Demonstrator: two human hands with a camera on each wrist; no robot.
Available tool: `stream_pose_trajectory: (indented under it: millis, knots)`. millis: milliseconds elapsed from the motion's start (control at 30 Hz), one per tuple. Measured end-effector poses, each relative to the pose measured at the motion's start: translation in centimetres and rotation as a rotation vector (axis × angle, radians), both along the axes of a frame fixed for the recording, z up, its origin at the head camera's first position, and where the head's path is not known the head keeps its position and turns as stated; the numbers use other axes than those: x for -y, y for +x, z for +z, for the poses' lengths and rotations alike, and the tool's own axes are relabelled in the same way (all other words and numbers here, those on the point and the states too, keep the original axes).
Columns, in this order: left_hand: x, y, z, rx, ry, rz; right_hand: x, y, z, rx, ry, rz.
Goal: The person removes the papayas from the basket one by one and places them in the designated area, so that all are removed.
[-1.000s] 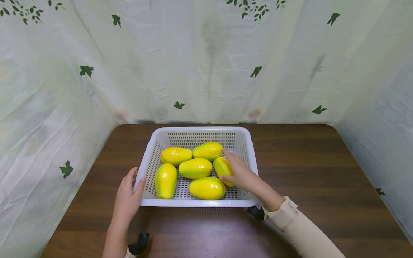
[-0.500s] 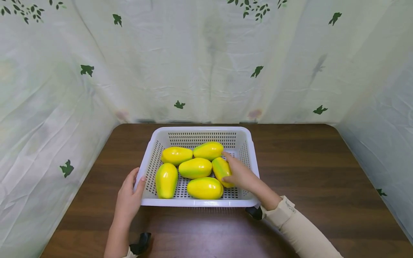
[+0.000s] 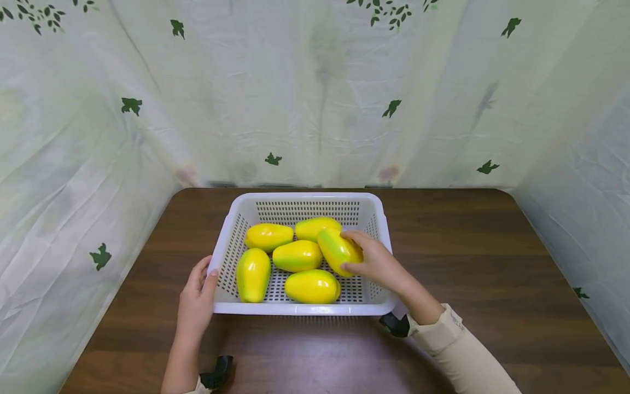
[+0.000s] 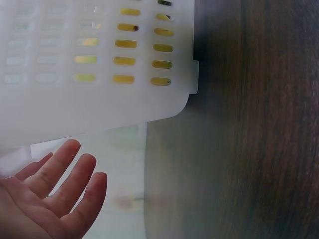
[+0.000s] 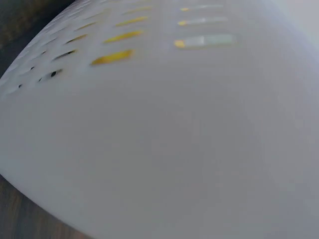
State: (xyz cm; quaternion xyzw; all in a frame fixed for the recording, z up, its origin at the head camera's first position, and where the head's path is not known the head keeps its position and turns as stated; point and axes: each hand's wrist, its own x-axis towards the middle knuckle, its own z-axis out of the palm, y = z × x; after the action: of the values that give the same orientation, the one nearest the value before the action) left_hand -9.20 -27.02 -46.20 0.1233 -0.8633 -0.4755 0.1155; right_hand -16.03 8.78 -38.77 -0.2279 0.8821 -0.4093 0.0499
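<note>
Right hand [image 3: 376, 264] gripping yellow fruit [image 3: 338, 253], right part of basket [image 3: 302, 309]; left hand [image 3: 194, 301], fingers loosely extended, at basket's left rim

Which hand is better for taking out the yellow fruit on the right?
Probably the right hand: it holds that yellow fruit, while the left hand is at the left side of the white basket.
</note>
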Motion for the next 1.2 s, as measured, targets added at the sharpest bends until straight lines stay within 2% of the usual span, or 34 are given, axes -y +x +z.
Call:
stream_pose_trajectory:
  millis: [100,133,200,333,367,567,767,1067,1200]
  knots:
    - [1.9,-1.1,-3.8,-0.031,-0.012,0.022,-0.3,0.0,0.1,-0.021,-0.050,0.022]
    - [2.2,-1.3,-4.6,-0.039,-0.011,0.023,-0.4,0.0,0.1,-0.026,-0.070,0.031]
    - [1.1,-0.7,-2.6,-0.012,0.045,0.022,-0.5,0.1,0.2,-0.032,-0.103,0.047]
    - [-1.5,1.0,2.8,0.056,0.154,0.007,-0.9,0.4,0.6,-0.058,-0.134,0.062]
    - [-2.1,1.3,3.9,0.067,0.173,0.013,-1.1,0.5,0.7,-0.063,-0.134,0.058]
    - [-2.2,1.2,3.9,0.054,0.192,0.018,-2.2,1.2,1.4,-0.079,-0.157,0.033]
    - [-2.1,1.1,3.7,0.048,0.200,0.025,-3.9,1.6,2.1,-0.155,-0.204,0.021]
    - [-2.3,1.1,3.7,0.052,0.217,0.034,-7.0,1.4,2.3,-0.252,-0.183,-0.077]
    - [-2.3,1.1,3.5,0.034,0.207,0.030,-8.4,1.2,2.0,-0.266,-0.186,-0.119]
